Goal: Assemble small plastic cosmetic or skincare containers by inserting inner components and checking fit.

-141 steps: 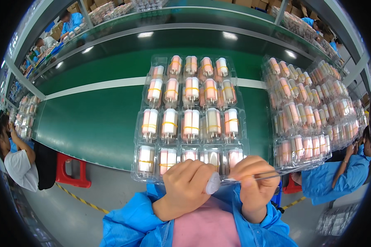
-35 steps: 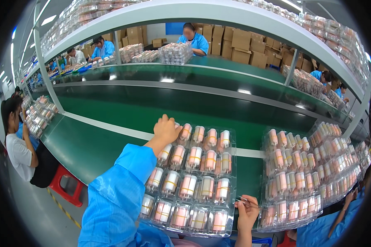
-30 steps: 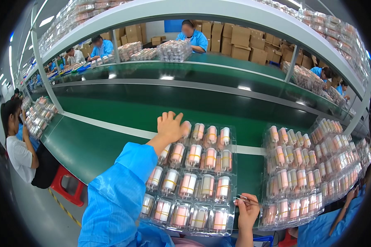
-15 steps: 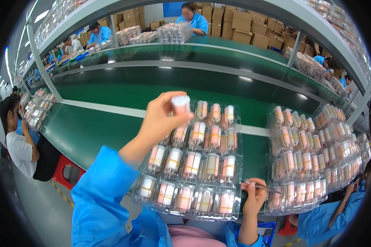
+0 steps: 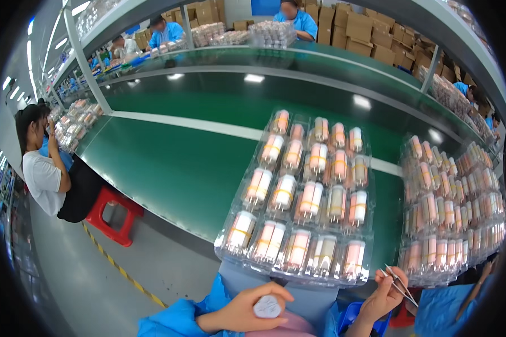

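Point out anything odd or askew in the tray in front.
In the far row of the tray, the second cell from the left looks odd: its pink piece sits lower than those beside it, as if the top one is missing. The left hand holds a white-ended piece.

blue jacket [image 5: 218,293], long blue sleeves [image 5: 171,322], pink top [image 5: 293,324] underneath
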Motion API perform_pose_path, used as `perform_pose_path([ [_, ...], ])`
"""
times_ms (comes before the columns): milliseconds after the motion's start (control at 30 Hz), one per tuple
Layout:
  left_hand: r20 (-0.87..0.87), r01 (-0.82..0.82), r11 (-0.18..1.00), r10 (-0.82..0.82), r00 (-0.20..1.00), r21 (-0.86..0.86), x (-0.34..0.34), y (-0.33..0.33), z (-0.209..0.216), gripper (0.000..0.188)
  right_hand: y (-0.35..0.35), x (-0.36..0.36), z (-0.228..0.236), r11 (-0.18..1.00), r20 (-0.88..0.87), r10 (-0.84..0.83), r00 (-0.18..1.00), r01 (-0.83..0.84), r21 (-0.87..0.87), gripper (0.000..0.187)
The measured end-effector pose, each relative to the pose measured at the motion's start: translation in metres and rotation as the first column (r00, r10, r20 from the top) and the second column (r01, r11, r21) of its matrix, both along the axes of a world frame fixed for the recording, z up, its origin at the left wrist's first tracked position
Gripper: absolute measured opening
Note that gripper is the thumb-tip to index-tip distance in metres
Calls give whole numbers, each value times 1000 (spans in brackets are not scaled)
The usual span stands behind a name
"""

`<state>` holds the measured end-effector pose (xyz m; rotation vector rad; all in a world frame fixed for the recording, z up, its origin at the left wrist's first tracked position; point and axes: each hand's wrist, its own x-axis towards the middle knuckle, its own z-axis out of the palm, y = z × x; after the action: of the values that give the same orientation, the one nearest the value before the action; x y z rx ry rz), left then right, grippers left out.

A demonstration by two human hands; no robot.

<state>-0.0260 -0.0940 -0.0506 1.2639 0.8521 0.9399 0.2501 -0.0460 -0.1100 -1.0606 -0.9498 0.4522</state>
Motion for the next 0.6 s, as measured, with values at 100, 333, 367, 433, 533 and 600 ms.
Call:
perform_pose_path([
  [100,-126,-43,984,65,990,173,10,11,-21,25,-16,-5,6,999,14,-23,1000,23,26,25],
  [333,-110,-50,958,83,990,281,34,21,-29,24,-44,-56,33,930,140,366,920,-368,-14,35],
  [367,-126,-36,963,71,990,268,35,19,-33,23,-46,-60,32,911,142,406,903,-412,12,31],
  [433,-126,-54,962,91,988,269,33,18,-34,24,-45,-66,36,851,143,522,841,-524,-26,29],
  [533,-108,-75,954,111,988,290,32,20,-36,25,-40,-70,46,740,160,672,723,-662,-120,22],
  [600,-99,-84,951,118,988,297,31,21,-37,26,-35,-73,48,687,213,724,656,-710,-152,21],
])
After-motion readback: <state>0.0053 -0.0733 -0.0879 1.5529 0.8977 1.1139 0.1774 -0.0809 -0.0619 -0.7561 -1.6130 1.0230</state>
